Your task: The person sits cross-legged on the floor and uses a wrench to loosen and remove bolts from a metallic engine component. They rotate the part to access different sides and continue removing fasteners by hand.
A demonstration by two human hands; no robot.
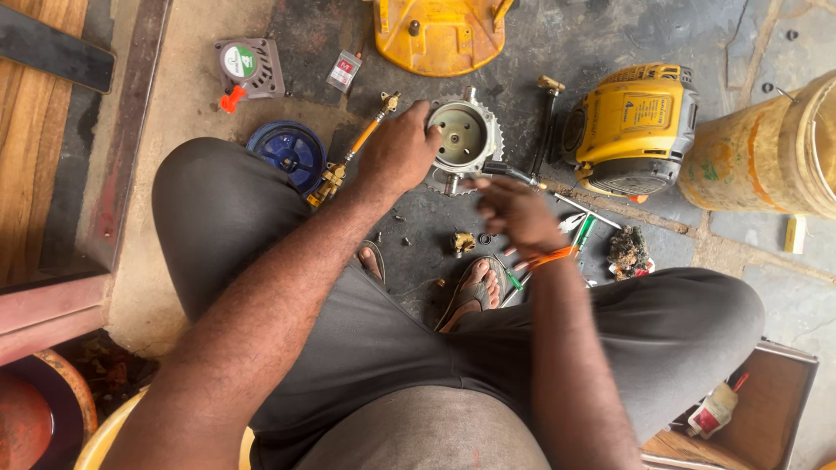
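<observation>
The right hand (515, 213) is motion-blurred, its grip unreadable; the yellow cover (438, 33) runs off the top edge; the bucket (766, 152) off the right.

The person wears dark grey cloth shorts (383, 348) over both thighs, bare forearms without sleeves, a thin orange band (550, 258) around the right wrist, and open sandals (475, 292).

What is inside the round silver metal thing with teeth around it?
Inside the round silver toothed metal housing is a shallow pale bowl with a small dark centre hole. The left hand covers its left edge; its underside is hidden.
</observation>
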